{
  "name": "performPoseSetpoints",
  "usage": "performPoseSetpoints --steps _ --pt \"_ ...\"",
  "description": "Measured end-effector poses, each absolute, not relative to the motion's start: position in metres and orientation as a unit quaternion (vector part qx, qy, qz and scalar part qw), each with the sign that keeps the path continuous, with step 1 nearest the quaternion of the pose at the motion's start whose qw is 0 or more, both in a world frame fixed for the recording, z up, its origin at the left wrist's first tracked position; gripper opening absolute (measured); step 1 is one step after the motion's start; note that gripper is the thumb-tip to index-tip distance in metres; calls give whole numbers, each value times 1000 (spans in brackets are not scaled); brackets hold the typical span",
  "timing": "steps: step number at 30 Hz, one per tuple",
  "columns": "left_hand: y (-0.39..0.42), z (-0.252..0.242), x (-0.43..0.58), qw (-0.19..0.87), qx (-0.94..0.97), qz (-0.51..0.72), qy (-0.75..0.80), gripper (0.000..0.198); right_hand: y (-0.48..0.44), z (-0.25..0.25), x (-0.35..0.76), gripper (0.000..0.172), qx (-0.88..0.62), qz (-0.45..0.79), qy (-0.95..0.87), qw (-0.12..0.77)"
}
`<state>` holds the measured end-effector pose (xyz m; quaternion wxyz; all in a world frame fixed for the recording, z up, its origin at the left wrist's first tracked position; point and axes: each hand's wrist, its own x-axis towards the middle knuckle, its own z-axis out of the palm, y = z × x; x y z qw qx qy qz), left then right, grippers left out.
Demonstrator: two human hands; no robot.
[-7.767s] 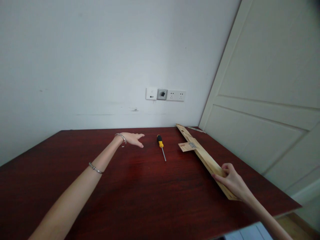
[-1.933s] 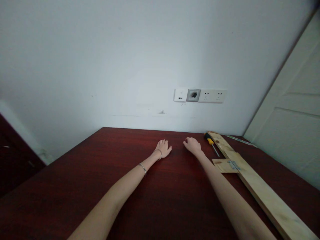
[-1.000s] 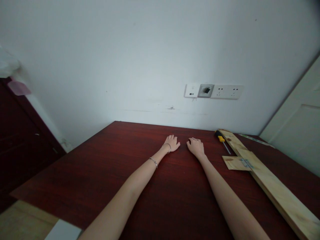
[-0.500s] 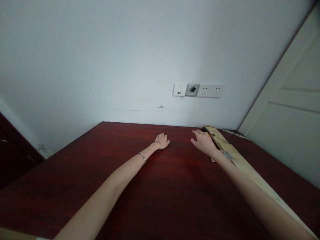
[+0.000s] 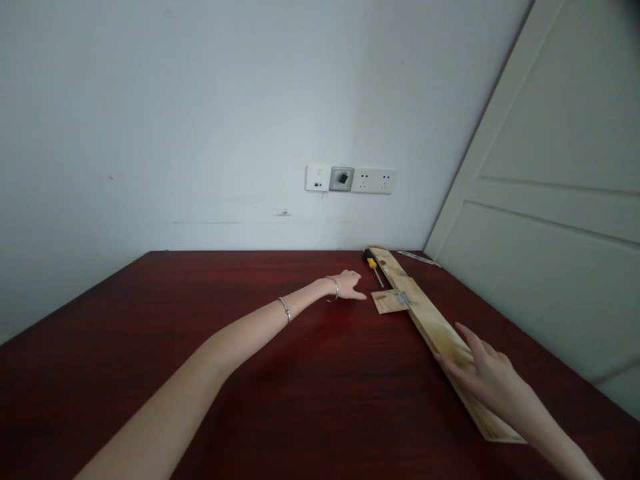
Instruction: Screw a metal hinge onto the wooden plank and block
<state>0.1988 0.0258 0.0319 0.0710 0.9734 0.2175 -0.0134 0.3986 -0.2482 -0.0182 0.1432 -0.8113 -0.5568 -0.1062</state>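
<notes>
A long pale wooden board [image 5: 434, 321] lies slantwise on the right part of the dark red table. From its left side juts a small wooden piece [image 5: 387, 302], with a metal hinge [image 5: 403, 298] where the two meet. My right hand [image 5: 483, 370] is over the near part of the board, thumb and fingers apart; whether it touches the wood I cannot tell. My left hand [image 5: 349, 285], with bracelets on the arm, reaches toward the small piece, fingers spread and holding nothing. Beyond it a screwdriver [image 5: 373, 264] with a yellow and black handle lies beside the board's far end.
The dark red tabletop [image 5: 200, 313] runs back to a white wall [image 5: 225, 120] with sockets [image 5: 374, 181]. A thin flat strip [image 5: 419, 258] lies at the back right corner. A white panelled door [image 5: 545, 160] stands along the right side.
The view has turned right. My right hand has drawn back from the screwdriver toward the board's near part. My left hand has moved right, nearer the small wooden piece.
</notes>
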Motion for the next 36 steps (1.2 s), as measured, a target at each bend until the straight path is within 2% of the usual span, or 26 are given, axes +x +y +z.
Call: performPoseSetpoints --steps 7,14,24,27,30,36 --pt "-8 22 238 96 982 0 165 81 -253 -18 387 81 -862 -69 -487 122" --pt "-20 17 259 73 980 -27 182 74 -243 -14 388 83 -863 -24 -483 148" --pt "-9 7 260 82 981 -4 178 61 -246 -20 393 72 -858 -12 -458 232" --pt "-4 7 259 92 980 11 174 64 -247 -19 389 68 -860 -13 -451 239" --pt "-1 11 255 106 980 34 165 69 -251 -14 381 68 -867 -18 -438 239" --pt "-7 40 218 115 979 72 154 64 -256 1 345 69 -858 -51 -439 264"
